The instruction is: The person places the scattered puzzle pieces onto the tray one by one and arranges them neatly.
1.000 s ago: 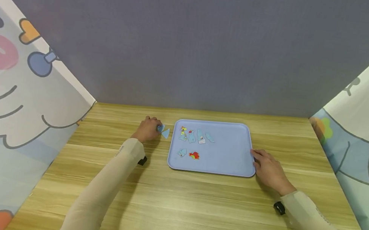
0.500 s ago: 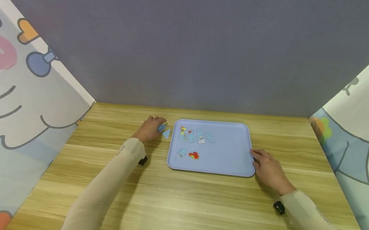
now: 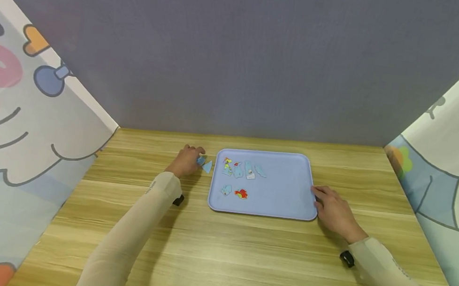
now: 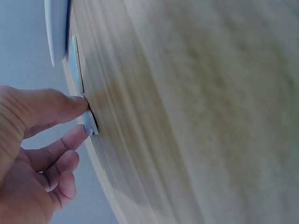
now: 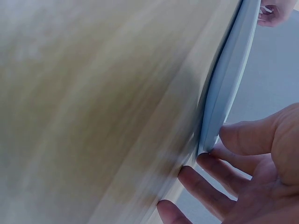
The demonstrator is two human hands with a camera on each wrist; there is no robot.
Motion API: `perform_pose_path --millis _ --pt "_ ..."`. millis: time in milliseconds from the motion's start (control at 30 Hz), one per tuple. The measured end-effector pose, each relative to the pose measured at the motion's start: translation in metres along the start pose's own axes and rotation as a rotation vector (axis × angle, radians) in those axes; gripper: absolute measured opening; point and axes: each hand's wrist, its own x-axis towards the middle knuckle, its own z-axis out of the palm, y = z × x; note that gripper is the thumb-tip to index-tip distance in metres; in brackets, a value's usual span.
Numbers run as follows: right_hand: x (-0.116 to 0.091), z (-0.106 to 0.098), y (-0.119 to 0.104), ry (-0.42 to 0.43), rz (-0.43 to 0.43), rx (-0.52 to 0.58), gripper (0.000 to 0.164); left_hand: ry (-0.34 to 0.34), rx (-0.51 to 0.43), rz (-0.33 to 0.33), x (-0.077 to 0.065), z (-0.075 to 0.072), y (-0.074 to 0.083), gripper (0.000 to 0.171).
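Observation:
My left hand (image 3: pixel 187 161) is low on the table at the left of the tray. Its thumb and index finger pinch a small light blue puzzle piece (image 4: pixel 88 122), seen edge-on in the left wrist view and partly covered by the fingers. Right beside it, toward the tray, lies a triangular light blue piece (image 3: pixel 207 166). My right hand (image 3: pixel 334 210) holds the blue tray (image 3: pixel 281 186) near its front right corner. In the right wrist view the thumb presses on the tray's rim (image 5: pixel 226 88), with the fingers around the outer side.
On the tray's left half, several light blue pieces (image 3: pixel 238 169) form a back row. Nearer the front lie another pale blue piece (image 3: pixel 226 190) and a red piece (image 3: pixel 241 193). A grey panel (image 3: pixel 239 59) rises behind the wooden table (image 3: pixel 216 259), with cartoon-printed cloths at both sides.
The left fingers have shifted slightly around the small piece, which shows at a different angle. The right hand and the tray have stayed put.

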Motion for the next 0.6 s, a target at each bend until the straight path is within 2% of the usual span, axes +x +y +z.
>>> perform_pose_path --millis 133,267,433,600 --pt "-0.001 -0.001 -0.002 0.002 -0.002 0.002 0.041 0.019 -0.003 -0.021 -0.002 -0.002 0.000 0.050" --pt "-0.002 -0.002 -0.002 0.006 -0.008 0.001 0.041 0.063 -0.021 -0.014 -0.006 -0.005 0.000 0.051" --pt "-0.003 -0.002 -0.003 0.003 -0.004 0.005 0.041 0.120 -0.028 0.032 -0.013 -0.010 0.006 0.049" --pt "-0.003 -0.002 -0.004 -0.002 0.002 0.006 0.041 0.167 -0.027 0.095 -0.018 -0.014 0.018 0.041"
